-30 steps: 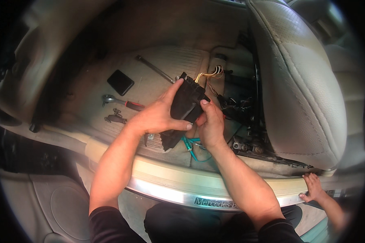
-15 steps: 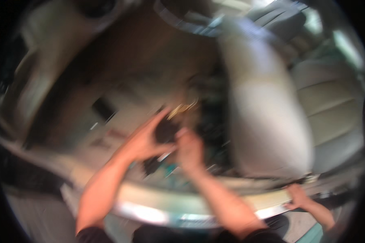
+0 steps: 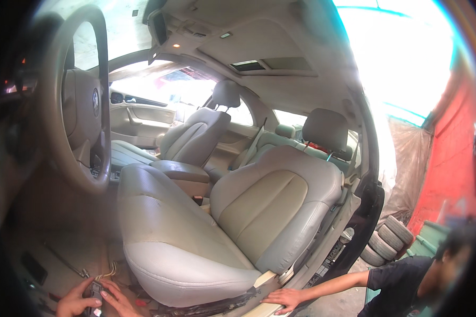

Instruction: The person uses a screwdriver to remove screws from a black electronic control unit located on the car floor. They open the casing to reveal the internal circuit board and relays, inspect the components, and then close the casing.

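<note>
Low at the left, in the driver's footwell, my left hand is closed around a small dark grey plug-like block, its thumb across the near face. From the other side, my right hand presses its fingers against the same block. Several thin yellowish and white wires rise just behind it. What exactly the block is cannot be made out. A small whitish piece shows below it, at the picture's lower edge.
The grey leather driver's seat stands close to my right. The steering wheel rises above the footwell. A thin rod and a dark flat pad lie beyond my hands. Another person's hand rests on the door sill.
The view has swung up and to the right, so my hands now appear at the lower left. Both are still at the dark piece by the wires. The other person's hand stays on the sill.
</note>
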{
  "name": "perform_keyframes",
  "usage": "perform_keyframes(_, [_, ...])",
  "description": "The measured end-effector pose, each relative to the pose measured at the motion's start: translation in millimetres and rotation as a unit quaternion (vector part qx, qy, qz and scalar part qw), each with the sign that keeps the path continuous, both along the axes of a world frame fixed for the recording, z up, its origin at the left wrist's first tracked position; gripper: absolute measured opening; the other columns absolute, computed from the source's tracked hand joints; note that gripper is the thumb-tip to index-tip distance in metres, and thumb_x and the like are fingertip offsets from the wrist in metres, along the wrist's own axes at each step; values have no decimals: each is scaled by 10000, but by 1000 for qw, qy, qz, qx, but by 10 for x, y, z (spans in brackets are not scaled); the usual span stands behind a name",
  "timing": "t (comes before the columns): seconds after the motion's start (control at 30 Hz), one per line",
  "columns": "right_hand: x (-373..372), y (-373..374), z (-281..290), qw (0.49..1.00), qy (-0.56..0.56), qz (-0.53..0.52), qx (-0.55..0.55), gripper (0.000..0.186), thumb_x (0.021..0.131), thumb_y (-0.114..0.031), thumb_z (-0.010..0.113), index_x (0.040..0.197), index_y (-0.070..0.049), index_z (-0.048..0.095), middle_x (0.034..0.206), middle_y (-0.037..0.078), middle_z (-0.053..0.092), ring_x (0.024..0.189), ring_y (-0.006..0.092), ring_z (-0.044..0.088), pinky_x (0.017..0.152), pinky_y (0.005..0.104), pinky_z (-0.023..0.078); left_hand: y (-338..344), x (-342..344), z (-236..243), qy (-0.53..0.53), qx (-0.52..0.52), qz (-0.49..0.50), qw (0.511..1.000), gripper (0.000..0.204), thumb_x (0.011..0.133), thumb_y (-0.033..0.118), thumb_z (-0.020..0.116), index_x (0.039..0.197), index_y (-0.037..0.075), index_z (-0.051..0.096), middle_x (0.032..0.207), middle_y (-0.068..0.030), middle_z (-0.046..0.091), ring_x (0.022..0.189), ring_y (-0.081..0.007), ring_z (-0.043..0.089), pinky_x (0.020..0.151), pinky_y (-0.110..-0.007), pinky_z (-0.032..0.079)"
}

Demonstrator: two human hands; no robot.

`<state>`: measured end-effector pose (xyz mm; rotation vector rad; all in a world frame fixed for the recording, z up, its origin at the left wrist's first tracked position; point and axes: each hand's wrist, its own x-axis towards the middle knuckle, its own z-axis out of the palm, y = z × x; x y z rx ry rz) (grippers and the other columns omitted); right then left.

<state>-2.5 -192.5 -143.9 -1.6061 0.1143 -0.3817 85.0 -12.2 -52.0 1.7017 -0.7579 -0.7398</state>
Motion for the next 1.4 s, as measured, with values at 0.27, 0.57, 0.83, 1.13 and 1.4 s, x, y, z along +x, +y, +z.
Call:
perform_keyframes(0.27, [98, 86, -30, 996, -77, -3, -52, 349, 960, -244, 649, 1227, -32, 575, 1318, 124, 538, 1286, 281, 491, 1077, 406, 396, 121, 401, -378, 176, 16, -50, 983, 802, 845, 354, 741, 1543, 183, 384, 1491, -110, 468, 1327, -273, 469, 1086, -492, 392])
perform_keyframes(0.57, [-169, -28, 324, 982, -93, -21, -160, 449, 843, -217, 778, 1223, -89, 576, 1269, 100, 543, 1243, 287, 478, 1098, 396, 357, -8, 207, -17, 62, 63, -115, 989, 933, 798, 375, 744, 1565, 76, 305, 1432, -161, 514, 1311, -252, 478, 1109, -361, 355])
perform_keyframes(0.83, [-167, 21, 628, 975, -94, -101, -174, 446, 765, -251, 848, 1096, -60, 619, 1054, 109, 582, 1034, 290, 558, 924, 394, 464, -44, 178, -33, 112, 32, -88, 989, 799, 808, 464, 678, 1461, 52, 474, 1262, -93, 606, 1118, -186, 555, 982, -310, 421])
perform_keyframes(1.13, [-285, 133, 699, 957, 14, -15, -290, 1178, 629, -360, 939, 1513, -68, 217, 1538, 260, 200, 1435, 416, 291, 1186, 464, 314, -72, 402, -185, 269, 5, 50, 962, 601, 921, 627, 546, 1201, 108, 663, 1089, -81, 699, 916, -167, 653, 789, -329, 521])
perform_keyframes(1.4, [-288, 222, 856, 909, 77, 162, -376, 1410, 523, -319, 981, 1588, -126, 78, 1607, 286, 43, 1490, 464, 158, 1201, 488, 300, -205, 638, -394, 259, -111, 87, 956, 570, 953, 580, 537, 1162, 77, 706, 1063, -119, 724, 939, -171, 679, 829, -321, 550])
